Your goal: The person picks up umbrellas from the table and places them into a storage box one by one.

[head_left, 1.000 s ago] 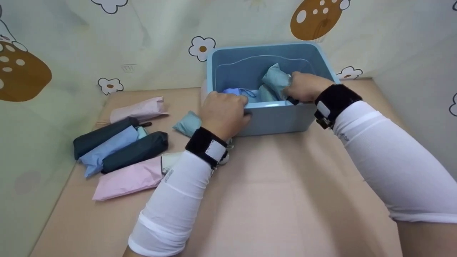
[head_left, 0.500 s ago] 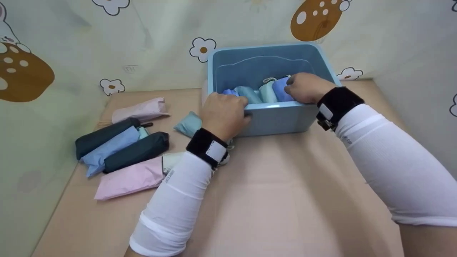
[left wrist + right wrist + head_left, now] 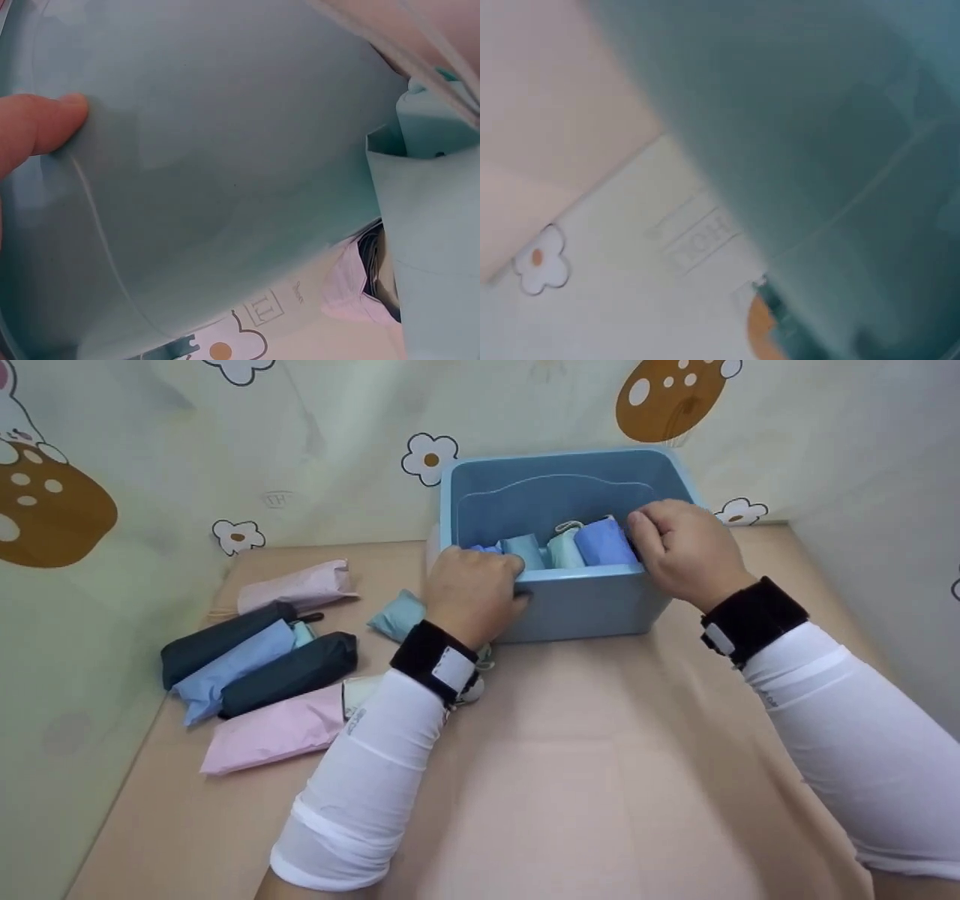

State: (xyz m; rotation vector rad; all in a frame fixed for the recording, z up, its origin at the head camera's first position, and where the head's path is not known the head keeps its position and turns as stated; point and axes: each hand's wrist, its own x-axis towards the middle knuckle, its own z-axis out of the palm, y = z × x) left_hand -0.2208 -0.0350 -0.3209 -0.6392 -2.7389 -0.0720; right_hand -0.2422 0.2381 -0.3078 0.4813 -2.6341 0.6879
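Observation:
A light blue plastic bin (image 3: 577, 607) stands against the back wall. My left hand (image 3: 472, 596) grips its front rim near the left corner; in the left wrist view the thumb (image 3: 64, 124) lies against the bin's outer wall. My right hand (image 3: 690, 547) grips the rim at the front right corner, its fingers curled. Inside the bin lie several rolled bundles that look like folded umbrellas: a blue-violet one (image 3: 604, 542) beside the right hand, a pale mint one (image 3: 566, 549) with a cord loop, and a teal one (image 3: 523, 551). The right wrist view shows the bin's wall, blurred.
Left of the bin on the table (image 3: 555, 780) lie more folded umbrellas: two dark green (image 3: 292, 675), a blue (image 3: 236, 671), a pink (image 3: 274, 731) and a pale pink (image 3: 296, 585) one. A teal one (image 3: 397, 615) and a whitish one (image 3: 360, 694) are partly behind the left arm.
My right hand put a teal umbrella down, let go of the bundles inside the bin and moved right onto the rim. The blue-violet umbrella came into view. The left hand stayed on the rim.

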